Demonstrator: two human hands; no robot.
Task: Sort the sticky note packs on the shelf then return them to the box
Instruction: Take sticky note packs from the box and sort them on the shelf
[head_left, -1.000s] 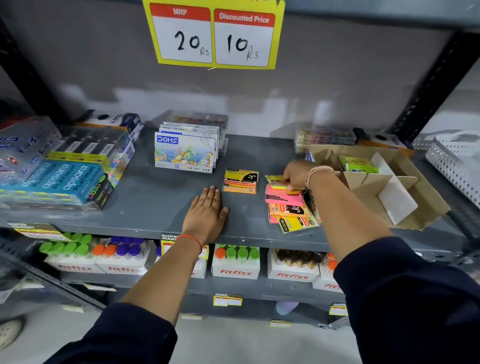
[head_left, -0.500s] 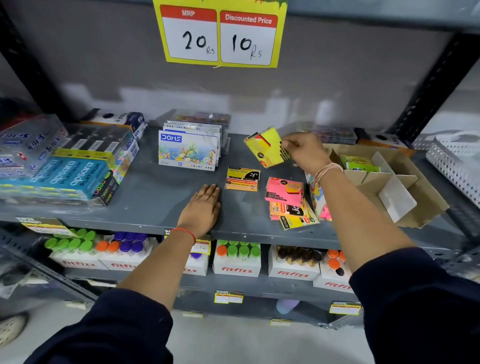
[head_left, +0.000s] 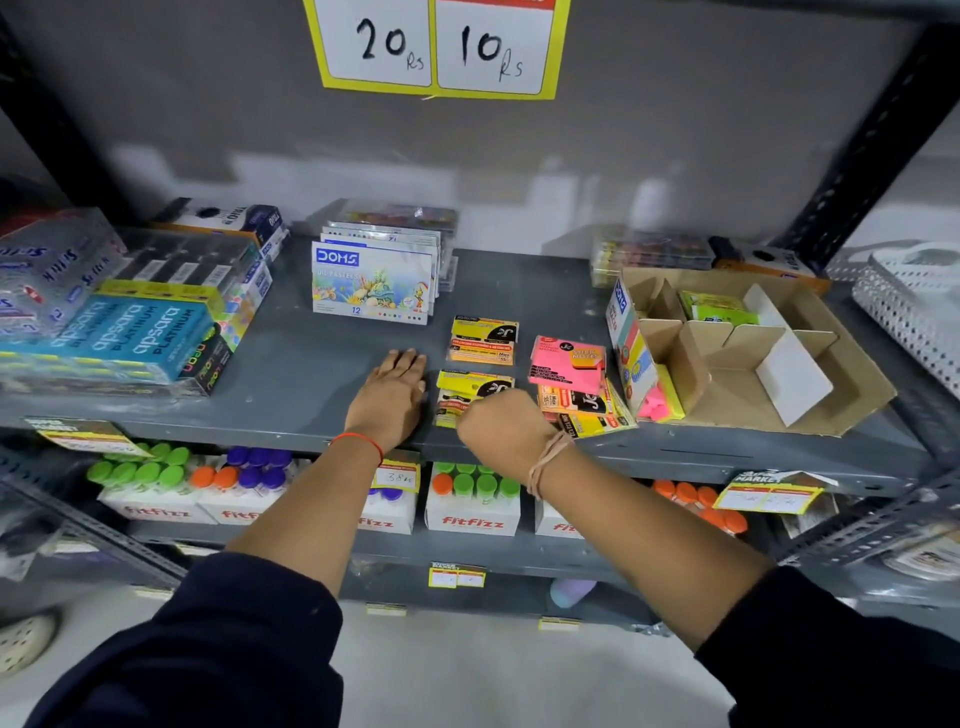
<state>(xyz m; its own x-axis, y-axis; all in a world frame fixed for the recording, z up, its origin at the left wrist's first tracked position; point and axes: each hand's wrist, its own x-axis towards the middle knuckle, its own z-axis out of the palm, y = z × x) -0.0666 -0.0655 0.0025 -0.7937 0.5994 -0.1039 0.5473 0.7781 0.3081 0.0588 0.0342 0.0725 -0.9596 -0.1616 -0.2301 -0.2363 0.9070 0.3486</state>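
Right hand (head_left: 501, 428) curled over the near edge of a yellow sticky note pack (head_left: 470, 392) on the grey shelf (head_left: 291, 374); fingers hidden, so the hold couldn't be told. Just left of it, left hand (head_left: 390, 397) lay flat, open, palm down. Beyond the pack, a second yellow pack (head_left: 483, 340). Right, a pink-topped pile (head_left: 569, 366); farther right, the cardboard box (head_left: 852, 384).

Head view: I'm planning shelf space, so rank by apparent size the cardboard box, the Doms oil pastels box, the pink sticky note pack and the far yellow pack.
1. cardboard box
2. Doms oil pastels box
3. pink sticky note pack and far yellow pack: these look alike, so I won't rank them.
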